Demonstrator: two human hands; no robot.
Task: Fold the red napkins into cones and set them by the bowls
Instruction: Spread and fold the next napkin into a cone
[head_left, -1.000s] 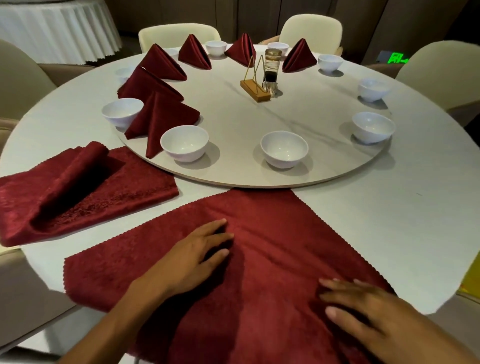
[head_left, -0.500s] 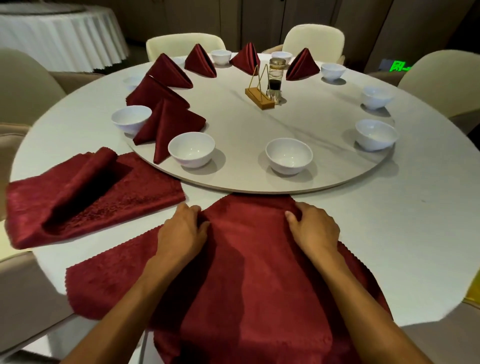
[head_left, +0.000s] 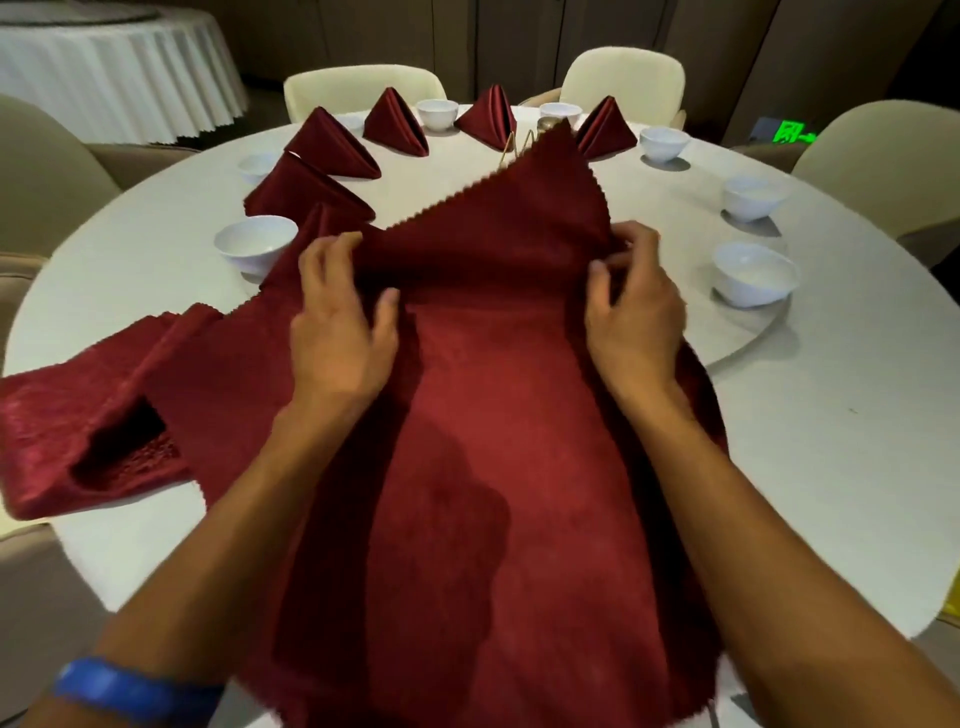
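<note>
A large red napkin (head_left: 498, 426) lies spread in front of me over the table's near edge. Its far corner (head_left: 540, 197) is lifted and stands up off the table. My left hand (head_left: 340, 332) pinches the cloth at the left of that raised part. My right hand (head_left: 631, 312) pinches it at the right. Several folded red napkin cones (head_left: 397, 130) stand by white bowls (head_left: 254, 244) on the far and left side of the turntable. The raised cloth hides the two nearest bowls.
A pile of unfolded red napkins (head_left: 93, 426) lies at the left on the round white table (head_left: 831, 467). More white bowls (head_left: 753, 273) sit on the turntable's right side. A partly hidden condiment stand (head_left: 545, 127) is at the centre. Cream chairs (head_left: 621, 78) ring the table.
Both hands moved from pressing the flat napkin to its far corner, gripped it, and lifted it up off the table toward me. The camera view shifted closer.
</note>
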